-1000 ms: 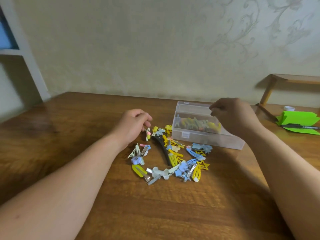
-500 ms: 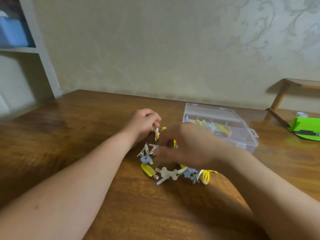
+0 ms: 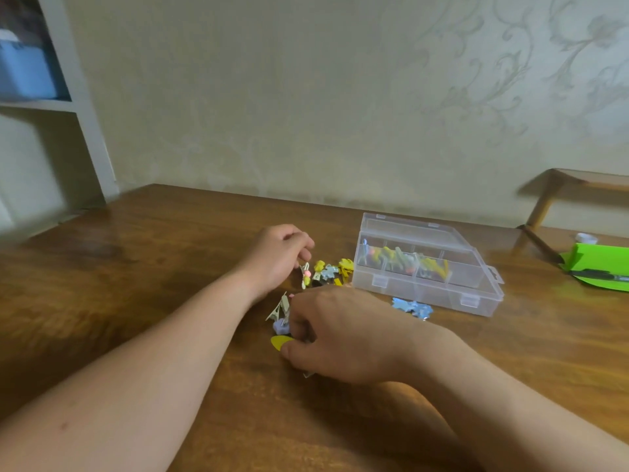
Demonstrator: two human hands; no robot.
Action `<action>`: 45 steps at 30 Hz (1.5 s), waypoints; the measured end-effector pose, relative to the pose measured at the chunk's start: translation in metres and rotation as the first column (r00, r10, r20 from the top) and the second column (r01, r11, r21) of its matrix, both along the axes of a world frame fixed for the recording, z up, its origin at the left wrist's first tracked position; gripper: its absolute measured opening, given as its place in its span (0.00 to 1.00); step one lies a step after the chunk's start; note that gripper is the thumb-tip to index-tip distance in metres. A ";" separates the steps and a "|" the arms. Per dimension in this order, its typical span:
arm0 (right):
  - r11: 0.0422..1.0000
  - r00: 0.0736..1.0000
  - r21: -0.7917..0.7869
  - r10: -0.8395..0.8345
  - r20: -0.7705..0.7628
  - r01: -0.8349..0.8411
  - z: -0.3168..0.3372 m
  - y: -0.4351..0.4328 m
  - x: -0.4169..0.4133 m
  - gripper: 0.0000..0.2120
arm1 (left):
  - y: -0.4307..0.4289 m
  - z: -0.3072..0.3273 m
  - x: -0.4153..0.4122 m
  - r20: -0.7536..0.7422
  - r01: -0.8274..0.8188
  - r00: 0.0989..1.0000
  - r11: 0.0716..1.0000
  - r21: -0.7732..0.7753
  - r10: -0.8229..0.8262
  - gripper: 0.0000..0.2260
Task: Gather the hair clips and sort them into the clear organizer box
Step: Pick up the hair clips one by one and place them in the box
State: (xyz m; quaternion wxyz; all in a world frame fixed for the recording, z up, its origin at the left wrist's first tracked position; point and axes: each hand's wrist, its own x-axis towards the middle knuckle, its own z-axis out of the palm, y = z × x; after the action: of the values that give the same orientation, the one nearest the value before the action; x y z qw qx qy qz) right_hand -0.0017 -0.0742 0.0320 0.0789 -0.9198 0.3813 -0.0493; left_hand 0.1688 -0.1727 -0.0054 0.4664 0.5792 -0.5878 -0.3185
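A heap of small hair clips [image 3: 328, 272] in yellow, blue and silver lies on the wooden table [image 3: 136, 274]. My left hand [image 3: 277, 257] is curled at the heap's far left and pinches a small clip with pink and yellow beads [image 3: 305, 275]. My right hand [image 3: 340, 333] lies palm down over the near part of the heap, fingers bent onto the clips beside a yellow oval clip [image 3: 279, 342]; what it grips is hidden. The clear organizer box [image 3: 425, 267] stands to the right with its lid down and several clips inside. A blue star clip [image 3: 412, 307] lies in front of it.
A green paper sheet [image 3: 599, 269] with a black pen [image 3: 602, 276] lies at the table's right edge, a small white cap [image 3: 586, 238] behind it. A wooden stand [image 3: 571, 189] sits at the back right. A white shelf unit [image 3: 75, 107] rises at the left.
My right hand left the box, swept left across the table and came down over the near clips. My left hand stayed at the heap's far left, still holding the beaded clip.
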 end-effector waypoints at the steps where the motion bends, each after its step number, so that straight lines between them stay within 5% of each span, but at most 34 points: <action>1: 1.000 1.000 0.015 0.002 0.009 -0.002 0.000 0.000 0.000 0.11 | -0.001 -0.001 0.001 0.003 -0.002 1.000 1.000 -0.003 0.002 0.11; 13: 0.936 0.870 0.329 -0.055 0.490 -0.126 0.010 -0.015 -0.014 0.12 | -0.001 0.002 -0.005 -0.071 -0.009 0.997 1.000 0.007 0.009 0.11; 17: 0.869 0.671 0.473 -0.263 0.693 -0.148 0.018 -0.033 -0.033 0.13 | 0.001 0.002 -0.004 -0.055 -0.008 0.998 1.000 -0.010 0.007 0.13; 20: 0.885 0.469 0.463 -0.391 0.792 -0.045 0.025 -0.058 -0.059 0.02 | 0.003 0.002 -0.005 -0.046 0.002 0.999 1.000 -0.004 -0.002 0.12; 27: 0.822 0.217 0.484 -0.553 0.804 0.301 0.028 -0.104 -0.136 0.03 | 0.007 0.003 -0.003 0.038 0.014 0.999 1.000 -0.016 -0.014 0.12; 32: 0.787 0.051 0.566 -0.593 0.803 0.244 0.027 -0.112 -0.159 0.04 | 0.009 0.003 -0.004 0.061 0.015 0.998 1.000 -0.010 -0.014 0.12; 36: 0.765 0.132 0.496 -0.588 0.798 0.411 0.025 -0.109 -0.169 0.07 | 0.008 0.003 -0.003 0.064 0.013 0.998 1.000 -0.012 -0.012 0.12; 40: 0.685 0.423 0.207 -0.628 0.653 0.698 0.019 -0.110 -0.170 0.15 | 0.007 0.003 -0.003 0.074 0.011 0.997 1.000 -0.010 -0.010 0.13; 45: 0.703 0.545 0.070 -0.607 0.578 0.708 0.015 -0.115 -0.162 0.13 | 0.008 0.003 -0.003 0.076 0.017 0.997 1.000 -0.013 -0.016 0.13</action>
State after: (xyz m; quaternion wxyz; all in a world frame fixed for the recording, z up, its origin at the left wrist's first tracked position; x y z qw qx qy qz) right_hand -0.1635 -0.1892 0.0467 0.0833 -0.6535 0.6519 -0.3755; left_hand 0.1662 -0.1651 -0.0028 0.4449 0.5829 -0.6120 -0.2962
